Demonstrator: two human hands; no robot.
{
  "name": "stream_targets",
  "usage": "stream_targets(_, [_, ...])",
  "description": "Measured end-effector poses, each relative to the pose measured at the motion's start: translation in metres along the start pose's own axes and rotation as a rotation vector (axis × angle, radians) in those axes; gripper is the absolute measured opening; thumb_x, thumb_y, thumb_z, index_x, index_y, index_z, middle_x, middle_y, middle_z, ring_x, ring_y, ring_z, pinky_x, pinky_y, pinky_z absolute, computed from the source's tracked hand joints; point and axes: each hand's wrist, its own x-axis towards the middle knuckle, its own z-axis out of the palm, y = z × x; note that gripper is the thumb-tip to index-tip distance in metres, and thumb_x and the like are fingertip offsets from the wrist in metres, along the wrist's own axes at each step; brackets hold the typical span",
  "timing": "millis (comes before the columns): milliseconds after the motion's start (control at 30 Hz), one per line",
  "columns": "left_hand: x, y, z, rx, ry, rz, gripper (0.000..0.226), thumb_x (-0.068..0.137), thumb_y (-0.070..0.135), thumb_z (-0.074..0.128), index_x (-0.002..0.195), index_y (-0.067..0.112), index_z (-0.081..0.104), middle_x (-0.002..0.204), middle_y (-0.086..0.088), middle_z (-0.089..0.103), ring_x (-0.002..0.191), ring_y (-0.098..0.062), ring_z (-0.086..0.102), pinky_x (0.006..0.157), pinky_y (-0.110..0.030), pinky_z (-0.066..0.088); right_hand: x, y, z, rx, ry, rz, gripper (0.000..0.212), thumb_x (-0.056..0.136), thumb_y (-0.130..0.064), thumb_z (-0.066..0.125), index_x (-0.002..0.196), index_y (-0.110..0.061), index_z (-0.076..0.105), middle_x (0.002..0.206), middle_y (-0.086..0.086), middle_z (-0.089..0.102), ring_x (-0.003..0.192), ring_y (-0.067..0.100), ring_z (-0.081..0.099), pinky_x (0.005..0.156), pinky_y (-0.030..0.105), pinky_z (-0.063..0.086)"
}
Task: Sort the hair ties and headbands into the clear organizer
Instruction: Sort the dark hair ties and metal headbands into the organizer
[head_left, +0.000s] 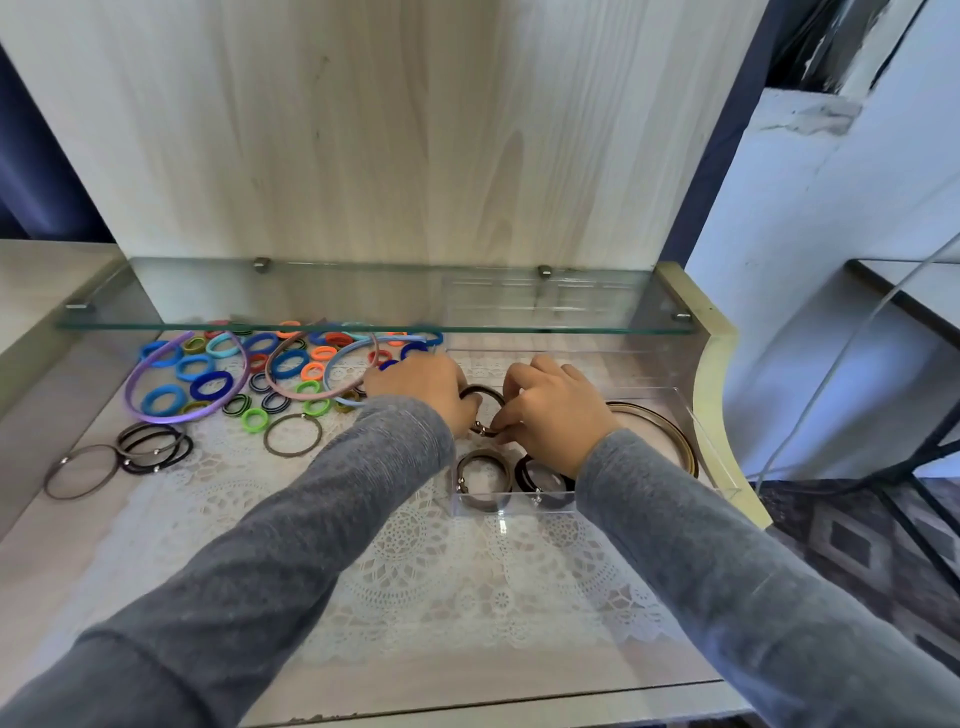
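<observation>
Over the clear organizer (724, 480) at my three o'clock, I have my left hand (422, 388) and right hand (551, 410) both pinching one dark hair tie (480, 393) between them, its loop directly above the near-left compartment.

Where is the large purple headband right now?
In the head view, the large purple headband lies on the left of the lace mat, below the glass shelf, curving around several blue hair ties, away from both hands and the clear organizer.

Loose hair ties (270, 374) lie left of organizer (571, 499).
</observation>
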Motion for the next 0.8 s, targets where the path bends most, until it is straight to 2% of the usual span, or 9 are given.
stream_targets(67, [0.001, 0.002, 0.001, 0.052, 0.010, 0.007, 0.030, 0.089, 0.054, 0.050, 0.093, 0.030, 0.068, 0.088, 0.007, 0.059, 0.081, -0.016, 0.052, 0.091, -0.045, 0.043, 0.003, 0.001, -0.002, 0.011, -0.092, 0.027, 0.016, 0.081, -0.031, 0.070, 0.096, -0.036, 0.074, 0.099, -0.001, 0.059, 0.096, 0.024, 0.051, 0.076, 0.034, 0.038])
stream_targets(133, [0.002, 0.003, 0.002, 0.083, 0.009, 0.006, 0.030, 0.088, 0.054, 0.052, 0.094, 0.029, 0.068, 0.091, 0.006, 0.059, 0.082, -0.016, 0.051, 0.093, -0.045, 0.040, 0.004, 0.003, -0.003, 0.024, -0.190, 0.054, 0.019, 0.086, -0.035, 0.063, 0.104, -0.038, 0.071, 0.109, -0.003, 0.057, 0.104, 0.020, 0.049, 0.083, 0.033, 0.038])
stream_targets(300, [0.004, 0.001, 0.003, 0.065, 0.003, 0.001, 0.030, 0.085, 0.054, 0.055, 0.091, 0.029, 0.069, 0.094, 0.005, 0.060, 0.087, -0.017, 0.055, 0.091, -0.043, 0.037, 0.006, 0.002, -0.008, 0.136, -0.275, 0.144, 0.017, 0.085, -0.033, 0.066, 0.101, -0.035, 0.071, 0.109, -0.006, 0.060, 0.102, 0.017, 0.056, 0.084, 0.033, 0.047])
stream_targets(433, [0.001, -0.001, 0.002, -0.011, -0.015, 0.011, 0.027, 0.086, 0.053, 0.053, 0.098, 0.034, 0.067, 0.101, 0.009, 0.057, 0.096, -0.017, 0.055, 0.096, -0.044, 0.040, 0.011, 0.001, -0.010, 0.180, -0.334, 0.195, 0.017, 0.083, -0.032, 0.068, 0.099, -0.034, 0.072, 0.106, -0.004, 0.063, 0.098, 0.019, 0.058, 0.084, 0.036, 0.050])
stream_targets(500, [-0.001, -0.004, 0.002, -0.073, -0.023, 0.019, 0.025, 0.088, 0.052, 0.049, 0.102, 0.038, 0.064, 0.101, 0.010, 0.056, 0.096, -0.015, 0.056, 0.091, -0.042, 0.045, 0.013, 0.001, -0.009, 0.221, -0.355, 0.224, 0.018, 0.081, -0.030, 0.070, 0.098, -0.033, 0.073, 0.102, -0.003, 0.066, 0.094, 0.019, 0.060, 0.082, 0.035, 0.051])
stream_targets(600, [-0.004, -0.011, 0.003, -0.146, -0.029, 0.060, 0.022, 0.090, 0.044, 0.045, 0.104, 0.039, 0.061, 0.091, 0.012, 0.058, 0.084, -0.012, 0.057, 0.072, -0.032, 0.048, 0.016, 0.003, -0.008, 0.278, -0.390, 0.275, 0.020, 0.079, -0.027, 0.073, 0.099, -0.028, 0.073, 0.099, -0.002, 0.068, 0.090, 0.018, 0.061, 0.082, 0.034, 0.052])
stream_targets(700, [-0.008, -0.019, 0.005, -0.251, -0.017, 0.085, 0.024, 0.090, 0.032, 0.043, 0.109, 0.038, 0.057, 0.093, 0.012, 0.061, 0.081, -0.011, 0.058, 0.072, -0.034, 0.052, 0.020, 0.002, -0.005, 0.288, -0.420, 0.290, 0.017, 0.079, -0.023, 0.072, 0.096, -0.023, 0.070, 0.101, 0.000, 0.067, 0.091, 0.019, 0.061, 0.082, 0.033, 0.052])
stream_targets(800, [-0.009, -0.026, 0.008, -0.325, 0.027, 0.119, 0.027, 0.091, 0.023, 0.040, 0.109, 0.036, 0.056, 0.090, 0.007, 0.057, 0.071, -0.013, 0.056, 0.069, -0.038, 0.053, 0.024, 0.000, -0.006, 0.279, -0.466, 0.285, 0.014, 0.080, -0.020, 0.071, 0.084, -0.027, 0.059, 0.095, -0.001, 0.063, 0.087, 0.018, 0.060, 0.074, 0.029, 0.049])
